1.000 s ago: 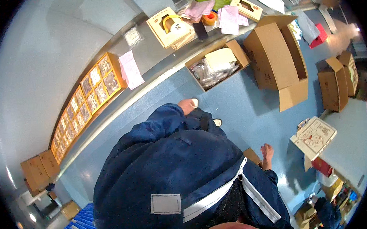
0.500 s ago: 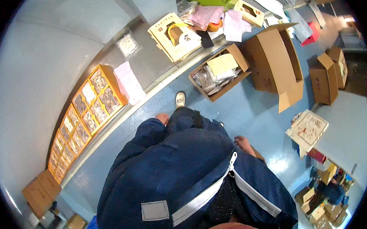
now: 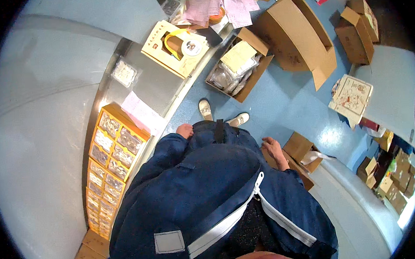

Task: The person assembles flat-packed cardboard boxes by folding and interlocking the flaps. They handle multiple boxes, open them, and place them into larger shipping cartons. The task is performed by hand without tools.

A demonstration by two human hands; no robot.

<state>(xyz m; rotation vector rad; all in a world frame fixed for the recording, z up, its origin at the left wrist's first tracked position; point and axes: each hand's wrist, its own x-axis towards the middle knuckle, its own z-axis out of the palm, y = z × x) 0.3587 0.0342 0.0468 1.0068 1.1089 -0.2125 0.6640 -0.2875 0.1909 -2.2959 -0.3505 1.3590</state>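
Note:
I look straight down my dark blue jacket to my two white shoes (image 3: pixel 205 109) on the blue floor. My left hand (image 3: pixel 185 130) hangs at my left hip, close to the edge of the grey worktable (image 3: pixel 50 91), fingers loosely curled and holding nothing. My right hand (image 3: pixel 274 150) hangs at my right side, just above a small open cardboard box (image 3: pixel 296 147), empty, fingers relaxed and apart.
A yellow tray of small clear packets (image 3: pixel 112 153) and a pink paper (image 3: pixel 136 110) lie on the table. Ahead sit a cream gift box (image 3: pixel 175 49), an open carton of bagged items (image 3: pixel 239 67), a large empty carton (image 3: pixel 301 28) and more boxes at the right.
I have stepped forward along the table; the cartons and gift box appear nearer. Both arms have swung down to my sides, and both shoes now show.

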